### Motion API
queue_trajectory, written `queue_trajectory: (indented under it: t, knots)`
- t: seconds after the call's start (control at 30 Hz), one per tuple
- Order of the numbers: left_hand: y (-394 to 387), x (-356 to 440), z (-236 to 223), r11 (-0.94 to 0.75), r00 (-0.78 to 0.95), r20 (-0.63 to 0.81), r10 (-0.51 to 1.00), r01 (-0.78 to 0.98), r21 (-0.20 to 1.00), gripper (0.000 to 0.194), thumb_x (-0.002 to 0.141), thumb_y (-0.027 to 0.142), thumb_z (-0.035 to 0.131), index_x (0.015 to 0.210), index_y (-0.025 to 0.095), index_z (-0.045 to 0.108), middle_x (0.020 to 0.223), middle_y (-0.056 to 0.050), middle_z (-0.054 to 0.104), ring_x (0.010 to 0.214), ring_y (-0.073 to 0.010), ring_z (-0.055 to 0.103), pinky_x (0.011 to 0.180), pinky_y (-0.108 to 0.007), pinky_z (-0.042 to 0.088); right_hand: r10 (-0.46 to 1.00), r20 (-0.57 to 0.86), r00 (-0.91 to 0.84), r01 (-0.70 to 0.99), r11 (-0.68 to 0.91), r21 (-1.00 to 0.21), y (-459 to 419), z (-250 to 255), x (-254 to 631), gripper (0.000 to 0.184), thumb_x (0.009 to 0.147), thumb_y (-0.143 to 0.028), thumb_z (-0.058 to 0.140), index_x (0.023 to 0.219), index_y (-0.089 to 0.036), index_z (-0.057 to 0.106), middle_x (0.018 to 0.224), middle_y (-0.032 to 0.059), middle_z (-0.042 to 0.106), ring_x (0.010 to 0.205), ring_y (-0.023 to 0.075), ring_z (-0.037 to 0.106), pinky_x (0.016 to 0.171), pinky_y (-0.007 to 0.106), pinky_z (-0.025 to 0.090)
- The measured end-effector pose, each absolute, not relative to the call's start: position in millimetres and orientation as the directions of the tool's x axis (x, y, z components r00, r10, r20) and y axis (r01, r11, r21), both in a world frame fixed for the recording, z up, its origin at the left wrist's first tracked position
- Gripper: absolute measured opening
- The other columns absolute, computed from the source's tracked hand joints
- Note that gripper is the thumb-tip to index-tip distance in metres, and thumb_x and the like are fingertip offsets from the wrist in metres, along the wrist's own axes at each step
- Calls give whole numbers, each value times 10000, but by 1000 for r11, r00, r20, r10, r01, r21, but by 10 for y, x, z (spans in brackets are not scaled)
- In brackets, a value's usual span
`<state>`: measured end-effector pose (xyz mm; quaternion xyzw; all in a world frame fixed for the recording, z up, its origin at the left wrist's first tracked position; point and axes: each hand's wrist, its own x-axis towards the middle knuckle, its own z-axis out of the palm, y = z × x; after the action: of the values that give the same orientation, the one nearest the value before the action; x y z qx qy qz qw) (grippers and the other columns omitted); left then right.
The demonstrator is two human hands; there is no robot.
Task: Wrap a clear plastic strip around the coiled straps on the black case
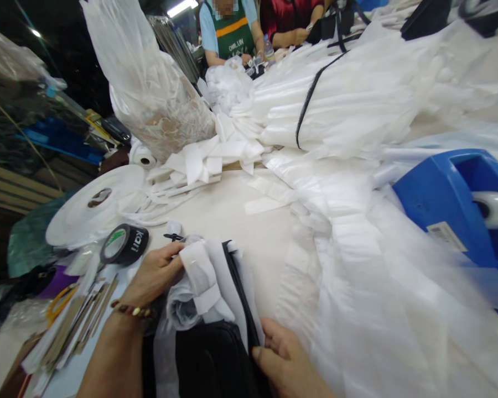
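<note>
Fabric (201,282) between left hand (153,275), right hand (286,359)

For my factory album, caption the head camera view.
Left hand and right hand hold black-edged white fabric beside a roll of black tape.

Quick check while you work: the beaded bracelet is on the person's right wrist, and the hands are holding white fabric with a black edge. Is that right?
Not quite: the head view shows the beaded bracelet on the left wrist, beside the left hand, not the right. The rest stands: that hand and the right hand hold white fabric with a black edge.
</note>
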<state>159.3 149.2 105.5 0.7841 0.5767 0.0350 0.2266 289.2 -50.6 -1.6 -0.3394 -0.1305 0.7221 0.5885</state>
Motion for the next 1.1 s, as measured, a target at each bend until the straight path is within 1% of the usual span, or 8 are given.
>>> queue_trajectory:
  t: [0.13, 0.2, 0.27, 0.4, 0.6, 0.8, 0.97, 1.1]
  knots:
    - [1054, 1480, 1382, -548, 553, 45, 832, 806, 223, 322, 835, 408, 444, 1099, 275, 572, 1160, 26, 590, 1090, -217, 540, 1007, -324, 376, 922, -380, -81, -827, -275, -490, -526, 10, 2906, 233, 637, -192, 524, 856, -188, 605, 704, 4, 661, 737, 188, 630, 690, 288, 461]
    - [778, 1568, 1404, -870, 888, -82, 453, 460, 175, 372, 845, 275, 479, 1214, 322, 485, 1264, 47, 524, 1170, -162, 479, 1029, -241, 344, 933, -351, -77, -837, -252, -485, -532, 41, 2933, 258, 617, -165, 510, 857, -184, 604, 709, -1, 663, 744, 185, 629, 672, 278, 460]
    - [547, 1775, 1338, -964, 959, -229, 164, 205, 167, 457, 777, 225, 587, 1221, 267, 484, 1235, -10, 553, 1104, -173, 523, 977, -240, 403, 948, -315, -46, -819, -216, -531, -537, 70, 2954, 271, 617, -140, 489, 862, -180, 597, 720, -8, 661, 748, 174, 623, 649, 261, 449]
    - [395, 2170, 1243, -909, 793, -568, 220, 378, 177, 223, 701, 239, 696, 889, 192, 586, 953, -38, 618, 886, -228, 575, 863, -381, 464, 951, -308, 1, -774, -194, -603, -559, 74, 2918, 246, 643, -130, 476, 866, -177, 569, 663, -25, 634, 647, 138, 602, 578, 229, 404]
    - [580, 2129, 1416, -777, 692, -693, 200, 543, 318, 309, 654, 39, 637, 864, 229, 514, 975, 39, 543, 890, -145, 517, 797, -223, 400, 920, -389, 52, -773, -210, -599, -616, -7, 2830, 444, 638, -194, 544, 1062, -215, 416, 655, -59, 548, 497, 81, 478, 480, 193, 324]
    - [654, 1937, 1513, -768, 715, -690, 115, 504, 395, 245, 734, 24, 551, 832, 233, 470, 944, 48, 520, 877, -110, 478, 831, -175, 358, 968, 72, 240, -128, 105, -986, -691, -63, 2848, 272, 607, -86, 546, 844, -221, 562, 869, 9, 490, 704, 106, 506, 611, 214, 403]
    - [623, 1867, 1502, -825, 771, -619, 147, 441, 353, 264, 676, 12, 582, 771, 209, 436, 844, 37, 525, 759, -127, 460, 702, -189, 381, 881, 434, 190, 226, 391, -892, -632, -20, 2804, 113, 681, -114, 521, 723, -194, 589, 707, -11, 521, 600, 89, 488, 496, 186, 352]
    - [577, 1828, 1474, -858, 830, -535, 159, 384, 341, 189, 741, 96, 571, 724, 203, 416, 779, 20, 516, 698, -133, 442, 651, -197, 389, 751, 634, 186, 560, 449, -696, -542, 50, 2790, 200, 727, -56, 418, 613, -176, 531, 572, -5, 521, 504, 111, 443, 444, 247, 296]
